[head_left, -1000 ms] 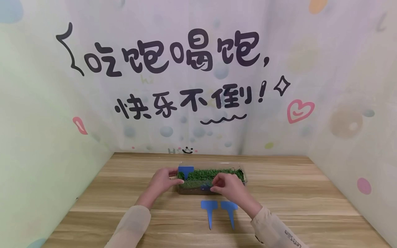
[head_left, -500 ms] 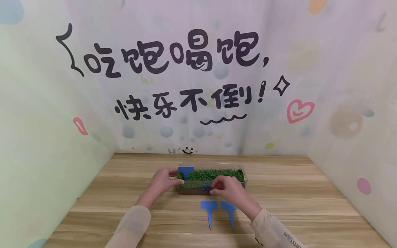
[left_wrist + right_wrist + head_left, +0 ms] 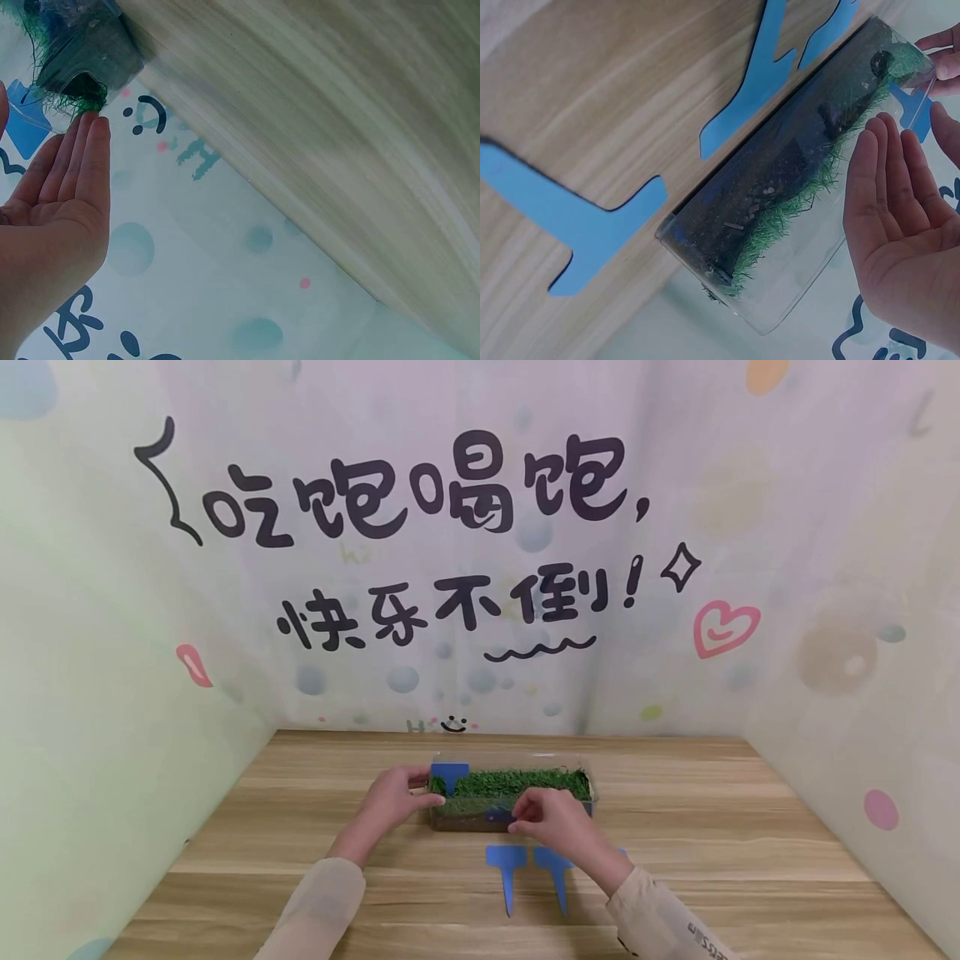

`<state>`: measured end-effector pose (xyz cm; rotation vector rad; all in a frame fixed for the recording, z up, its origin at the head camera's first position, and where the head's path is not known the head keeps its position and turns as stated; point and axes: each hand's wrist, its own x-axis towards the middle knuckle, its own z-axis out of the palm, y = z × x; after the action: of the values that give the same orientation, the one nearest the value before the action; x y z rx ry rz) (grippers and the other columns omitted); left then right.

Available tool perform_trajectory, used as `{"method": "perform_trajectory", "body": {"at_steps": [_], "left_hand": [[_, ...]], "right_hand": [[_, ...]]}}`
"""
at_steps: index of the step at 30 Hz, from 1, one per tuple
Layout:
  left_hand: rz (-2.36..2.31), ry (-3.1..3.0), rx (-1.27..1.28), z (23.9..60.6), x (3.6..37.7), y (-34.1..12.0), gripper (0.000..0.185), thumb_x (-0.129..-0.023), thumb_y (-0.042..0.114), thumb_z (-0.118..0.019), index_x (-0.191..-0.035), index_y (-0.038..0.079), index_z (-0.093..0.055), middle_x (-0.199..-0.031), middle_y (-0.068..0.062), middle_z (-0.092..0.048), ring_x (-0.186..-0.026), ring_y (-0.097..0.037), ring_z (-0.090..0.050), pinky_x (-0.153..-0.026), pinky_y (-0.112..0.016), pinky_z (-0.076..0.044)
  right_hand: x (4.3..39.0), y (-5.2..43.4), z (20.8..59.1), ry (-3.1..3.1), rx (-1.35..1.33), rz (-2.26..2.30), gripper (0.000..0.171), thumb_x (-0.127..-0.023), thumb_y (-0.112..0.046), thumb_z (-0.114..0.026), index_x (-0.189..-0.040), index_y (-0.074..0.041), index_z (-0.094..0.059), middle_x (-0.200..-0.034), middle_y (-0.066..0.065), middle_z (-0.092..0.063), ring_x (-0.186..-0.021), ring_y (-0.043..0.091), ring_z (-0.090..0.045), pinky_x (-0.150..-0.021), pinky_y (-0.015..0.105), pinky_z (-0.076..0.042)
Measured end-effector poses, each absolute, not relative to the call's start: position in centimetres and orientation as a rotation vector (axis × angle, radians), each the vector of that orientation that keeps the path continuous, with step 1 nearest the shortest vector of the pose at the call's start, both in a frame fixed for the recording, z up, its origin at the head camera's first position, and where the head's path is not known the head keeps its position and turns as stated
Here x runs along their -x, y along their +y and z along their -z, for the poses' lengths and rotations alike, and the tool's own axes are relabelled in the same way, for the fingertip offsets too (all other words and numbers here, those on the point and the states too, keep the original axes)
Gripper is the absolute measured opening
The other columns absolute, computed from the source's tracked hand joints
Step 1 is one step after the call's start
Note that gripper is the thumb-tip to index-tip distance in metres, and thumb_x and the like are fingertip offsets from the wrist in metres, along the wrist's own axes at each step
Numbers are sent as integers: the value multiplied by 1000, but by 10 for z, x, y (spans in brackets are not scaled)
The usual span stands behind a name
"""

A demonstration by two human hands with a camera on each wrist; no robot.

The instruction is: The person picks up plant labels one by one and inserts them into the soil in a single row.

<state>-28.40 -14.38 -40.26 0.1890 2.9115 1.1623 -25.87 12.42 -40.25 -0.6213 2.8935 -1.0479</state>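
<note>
A clear box (image 3: 587, 795) of soil topped with green grass (image 3: 517, 781) sits mid-table. One blue T-shaped label (image 3: 449, 772) stands in the grass at its left end. My left hand (image 3: 392, 799) rests against that end, and its straight fingers (image 3: 88, 142) touch the box (image 3: 90, 60) beside the label (image 3: 26, 120). My right hand (image 3: 546, 820) is at the box's front wall and pinches a small blue label (image 3: 498, 814) between thumb and fingertips. In the right wrist view, its fingers (image 3: 889, 172) lie nearly straight beside the box (image 3: 780, 187).
Two blue labels (image 3: 505, 862) (image 3: 553, 862) lie flat on the wooden table (image 3: 750, 860) in front of the box, and a third (image 3: 592, 217) lies further right. Printed walls (image 3: 112, 693) close in the back and both sides.
My right hand has drawn slightly back toward me along the box's front. The left hand, the box and the labels have stayed where they were.
</note>
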Motion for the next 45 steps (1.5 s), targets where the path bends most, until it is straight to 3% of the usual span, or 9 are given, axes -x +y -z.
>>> {"method": "perform_trajectory", "body": {"at_steps": [30, 45], "left_hand": [[-1145, 2915, -179, 402, 284, -144, 60, -87, 27, -78, -139, 4, -58, -135, -15, -65, -125, -32, -62, -105, -51, -50], [-1133, 2920, -186, 403, 285, -144, 60, -87, 28, -78, -139, 4, -59, -134, -15, -65, -125, -32, -62, -105, -51, -50]], "right_hand": [[256, 127, 409, 2837, 669, 1057, 13, -87, -18, -78, -92, -8, -71, -79, -5, -69, -70, 7, -61, -59, 22, -49], [254, 128, 408, 2809, 662, 1040, 12, -86, -22, -78, -87, -15, -69, -79, -6, -69, -70, 7, -61, -59, 23, -50]]}}
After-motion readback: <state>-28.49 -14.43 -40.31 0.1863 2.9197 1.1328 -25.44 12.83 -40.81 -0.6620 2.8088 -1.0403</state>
